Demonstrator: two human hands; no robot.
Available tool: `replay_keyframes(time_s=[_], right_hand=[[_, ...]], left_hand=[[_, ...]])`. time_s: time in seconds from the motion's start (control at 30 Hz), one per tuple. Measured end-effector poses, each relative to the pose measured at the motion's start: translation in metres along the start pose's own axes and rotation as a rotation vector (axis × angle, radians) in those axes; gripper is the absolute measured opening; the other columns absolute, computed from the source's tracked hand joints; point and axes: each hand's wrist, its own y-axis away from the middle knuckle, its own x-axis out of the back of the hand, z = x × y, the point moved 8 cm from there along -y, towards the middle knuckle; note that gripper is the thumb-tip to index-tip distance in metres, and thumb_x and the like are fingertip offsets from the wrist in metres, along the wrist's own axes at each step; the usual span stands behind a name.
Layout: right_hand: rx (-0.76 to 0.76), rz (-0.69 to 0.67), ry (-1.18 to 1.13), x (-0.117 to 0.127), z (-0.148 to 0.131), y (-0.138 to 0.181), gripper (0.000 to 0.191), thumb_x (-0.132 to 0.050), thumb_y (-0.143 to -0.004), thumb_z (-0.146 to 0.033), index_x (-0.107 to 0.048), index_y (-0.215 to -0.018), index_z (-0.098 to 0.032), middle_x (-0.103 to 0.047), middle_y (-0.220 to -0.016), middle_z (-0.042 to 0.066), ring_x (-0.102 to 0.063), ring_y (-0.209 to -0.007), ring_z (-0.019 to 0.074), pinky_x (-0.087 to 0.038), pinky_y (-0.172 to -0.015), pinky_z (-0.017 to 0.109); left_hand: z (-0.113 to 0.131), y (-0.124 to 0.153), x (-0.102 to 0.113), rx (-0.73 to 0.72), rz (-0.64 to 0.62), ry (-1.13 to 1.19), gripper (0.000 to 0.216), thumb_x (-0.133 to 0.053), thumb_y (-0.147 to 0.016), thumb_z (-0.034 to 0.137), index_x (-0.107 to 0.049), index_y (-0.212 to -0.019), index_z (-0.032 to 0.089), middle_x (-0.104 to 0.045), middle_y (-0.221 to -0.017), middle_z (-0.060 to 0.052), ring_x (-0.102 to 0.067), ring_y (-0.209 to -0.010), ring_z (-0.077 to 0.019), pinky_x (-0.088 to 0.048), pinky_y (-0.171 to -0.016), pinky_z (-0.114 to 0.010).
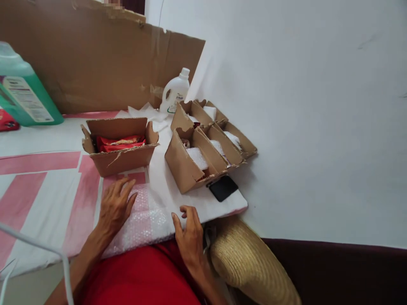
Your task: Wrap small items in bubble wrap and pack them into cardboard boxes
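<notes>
My left hand is open, fingers apart, over the left part of a sheet of bubble wrap at the table's front edge. Just beyond its fingertips stands a cardboard box with red packets inside. To the right of the wrap, my right hand is open and holds nothing, its fingers loosely bent near the table edge. Farther on, several small cardboard boxes stand close together, with white and bubble-wrapped items in them. Their contents are partly hidden by the box walls.
A black phone-like object lies by the boxes. A white jug and a large green bottle stand before a tall cardboard panel. A straw hat is at lower right, by the wall. A white cable crosses lower left.
</notes>
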Motion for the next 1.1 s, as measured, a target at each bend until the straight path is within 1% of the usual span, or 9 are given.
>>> replay_keyframes(time_s=[0.1,0.2,0.27,0.37,0.47,0.63,0.83,1.0,1.1], right_hand=[[0.265,-0.161,-0.021,-0.028,-0.051,0.000,0.031,-0.051,-0.102,-0.038,-0.057,-0.126,-0.020,-0.065,-0.117,0.014,-0.061,-0.111,0.0264,-0.051,-0.098,0.042],[0.581,-0.437,-0.005,-0.086,-0.095,0.013,0.065,-0.053,-0.099,-0.052,-0.040,-0.150,-0.013,-0.050,-0.150,0.018,-0.044,-0.141,0.0283,-0.038,-0.118,0.044],[0.697,-0.569,0.075,-0.122,-0.102,0.020,0.080,-0.050,-0.099,-0.060,-0.028,-0.158,-0.010,-0.034,-0.163,0.017,-0.028,-0.152,0.0285,-0.028,-0.124,0.047],[0.702,-0.656,0.192,-0.150,-0.079,0.013,0.086,-0.047,-0.098,-0.066,-0.022,-0.161,-0.013,-0.025,-0.167,0.015,-0.019,-0.156,0.0288,-0.021,-0.126,0.052],[0.579,-0.636,0.302,-0.142,-0.034,-0.012,0.086,-0.050,-0.096,-0.066,-0.027,-0.160,-0.014,-0.024,-0.167,0.017,-0.018,-0.156,0.0321,-0.017,-0.125,0.058],[0.382,-0.542,0.394,-0.084,0.020,-0.042,0.084,-0.060,-0.096,-0.055,-0.024,-0.162,-0.016,-0.019,-0.168,0.019,-0.016,-0.156,0.0334,-0.024,-0.123,0.058],[0.723,-0.706,0.308,-0.047,0.013,-0.010,0.106,-0.071,-0.080,-0.067,-0.025,-0.161,-0.017,-0.021,-0.168,0.016,-0.012,-0.157,0.0344,-0.018,-0.125,0.054],[0.753,-0.806,0.406,-0.055,0.034,0.008,0.076,-0.060,-0.091,-0.028,-0.029,-0.160,-0.016,-0.023,-0.168,0.011,-0.013,-0.157,0.0283,-0.014,-0.127,0.048],[0.739,-0.789,0.392,-0.055,0.039,0.012,0.067,-0.056,-0.093,-0.024,-0.037,-0.157,-0.018,-0.032,-0.165,0.010,-0.021,-0.155,0.0269,-0.019,-0.126,0.047]], left_hand=[[0.014,0.036,0.002,-0.145,0.104,-0.095,0.042,-0.052,-0.096,0.026,-0.055,-0.137,0.019,-0.065,-0.131,-0.015,-0.061,-0.121,-0.0273,-0.047,-0.104,-0.043],[0.002,0.069,-0.017,-0.170,0.026,-0.220,0.058,-0.044,-0.098,0.029,-0.035,-0.154,0.014,-0.053,-0.147,-0.022,-0.051,-0.136,-0.0341,-0.045,-0.107,-0.049],[-0.010,0.084,-0.029,-0.176,-0.004,-0.295,0.067,-0.039,-0.097,0.032,-0.023,-0.159,0.011,-0.044,-0.155,-0.025,-0.040,-0.146,-0.0375,-0.038,-0.113,-0.054],[-0.020,0.090,-0.038,-0.138,-0.044,-0.324,0.074,-0.041,-0.096,0.039,-0.018,-0.161,0.011,-0.039,-0.159,-0.024,-0.031,-0.151,-0.0367,-0.029,-0.119,-0.056],[-0.020,0.084,-0.040,-0.040,-0.086,-0.322,0.081,-0.043,-0.095,0.052,-0.019,-0.160,0.010,-0.036,-0.160,-0.025,-0.031,-0.151,-0.0381,-0.025,-0.120,-0.058],[-0.014,0.080,-0.028,-0.002,-0.107,-0.275,0.085,-0.044,-0.095,0.058,-0.017,-0.161,0.012,-0.034,-0.162,-0.025,-0.029,-0.151,-0.0395,-0.026,-0.120,-0.060],[-0.023,0.112,0.006,-0.257,-0.229,-0.225,0.093,-0.063,-0.083,0.057,-0.026,-0.159,0.019,-0.039,-0.161,-0.018,-0.037,-0.149,-0.0351,-0.027,-0.122,-0.048],[-0.030,0.136,0.014,-0.391,-0.300,-0.273,0.077,-0.054,-0.087,0.027,-0.028,-0.160,0.024,-0.047,-0.157,-0.014,-0.043,-0.146,-0.0313,-0.032,-0.119,-0.044],[-0.031,0.140,0.013,-0.370,-0.293,-0.227,0.076,-0.052,-0.088,0.022,-0.027,-0.160,0.027,-0.050,-0.154,-0.013,-0.046,-0.144,-0.0303,-0.039,-0.115,-0.043]])
